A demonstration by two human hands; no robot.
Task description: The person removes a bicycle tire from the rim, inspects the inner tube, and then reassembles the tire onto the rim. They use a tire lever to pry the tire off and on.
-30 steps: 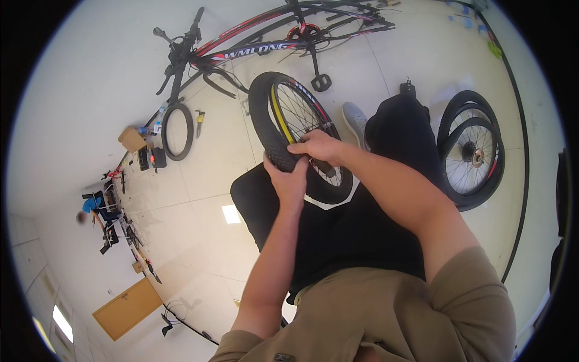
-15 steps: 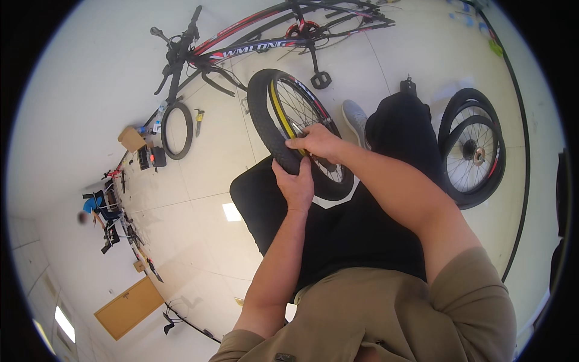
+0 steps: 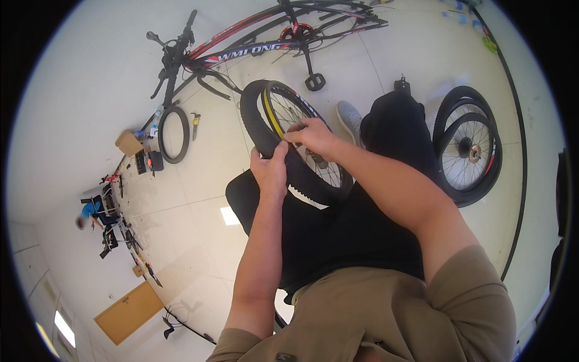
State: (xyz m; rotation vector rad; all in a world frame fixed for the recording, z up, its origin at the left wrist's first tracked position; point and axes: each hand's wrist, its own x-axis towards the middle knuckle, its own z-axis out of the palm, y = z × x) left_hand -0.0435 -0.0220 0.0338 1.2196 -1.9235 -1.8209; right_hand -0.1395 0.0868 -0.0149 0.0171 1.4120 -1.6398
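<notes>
A bicycle wheel (image 3: 325, 175) with a black knobby tyre (image 3: 254, 120) and a yellow band (image 3: 269, 113) inside the rim stands tilted between my black-trousered legs. My left hand (image 3: 269, 166) is closed on the tyre's near left side, thumb pressed at its inner edge. My right hand (image 3: 310, 137) reaches over the spokes, its bent fingers at the rim and tyre edge beside the yellow band; exactly what they pinch is hidden.
A red-and-black bicycle frame (image 3: 247, 53) lies ahead. At left are a loose tyre (image 3: 174, 158), yellow-handled tool (image 3: 195, 123), cardboard box (image 3: 126, 142) and a seated person in blue (image 3: 90, 210). More wheels (image 3: 469, 190) lie at right; a wooden door (image 3: 126, 311) shows lower left.
My left hand has shifted along the tyre, now further up and left, its thumb nearer my right fingers. The wheel has tilted slightly and the whole view has shifted a little.
</notes>
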